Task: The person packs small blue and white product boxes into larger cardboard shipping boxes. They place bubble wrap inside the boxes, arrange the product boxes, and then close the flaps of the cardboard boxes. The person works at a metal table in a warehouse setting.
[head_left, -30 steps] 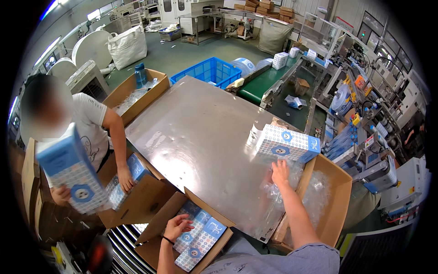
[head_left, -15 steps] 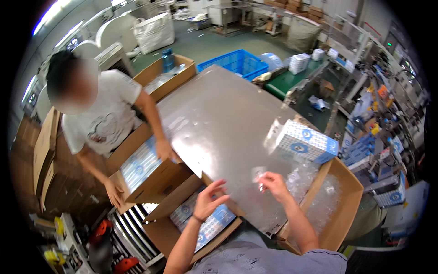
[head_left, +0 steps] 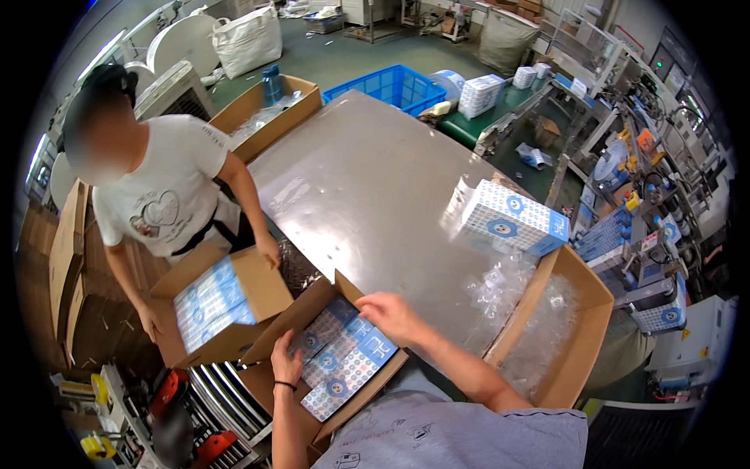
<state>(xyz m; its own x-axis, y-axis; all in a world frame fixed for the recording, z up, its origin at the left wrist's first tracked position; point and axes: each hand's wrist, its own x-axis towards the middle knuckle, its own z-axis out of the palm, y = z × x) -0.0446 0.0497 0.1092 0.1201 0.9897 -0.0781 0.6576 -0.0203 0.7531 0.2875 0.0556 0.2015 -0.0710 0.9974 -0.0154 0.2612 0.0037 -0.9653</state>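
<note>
While the left hand (head_left: pixel 286 363) lies flat with loose fingers on the blue-and-white patterned packs (head_left: pixel 341 358) inside the open cardboard carton (head_left: pixel 301 313) at the near edge of the worktop (head_left: pixel 367 187), the right hand (head_left: pixel 388 315) rests spread on the same packs at the carton's far rim, grasping nothing. A single patterned box (head_left: pixel 512 220) lies on the worktop to the right, beside a carton of clear plastic bags (head_left: pixel 582 328). Across the worktop, another person's hands hold a second carton (head_left: pixel 215 309) of packs.
</note>
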